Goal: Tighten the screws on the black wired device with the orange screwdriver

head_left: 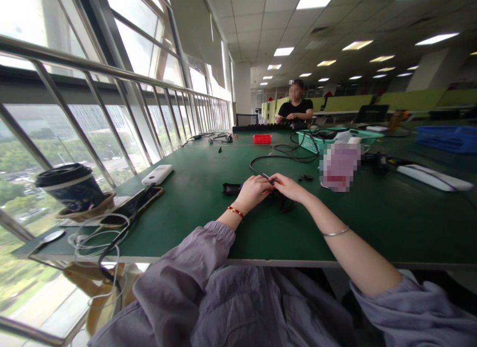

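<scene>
My left hand [255, 192] and my right hand [289, 188] meet above the green table, fingers closed and almost touching. A black cable [257, 160] runs in between them, and my left fingers are closed on its end. My right fingers pinch a small orange and black piece [278, 182], mostly hidden, so its kind is unclear. Below the hands lies a dark, blurred thing [285, 204]. A black cylinder like a flashlight [231, 189] lies just left of my left hand, partly covered by it. Two small black parts [307, 177] rest right of my right hand.
A cup [70, 188], a phone [132, 206], a white device [157, 175] and white cables sit at left by the railing. Farther back are a red tray [262, 139], a teal basket [307, 142] and a blue basket [443, 139]. A person [296, 108] sits opposite.
</scene>
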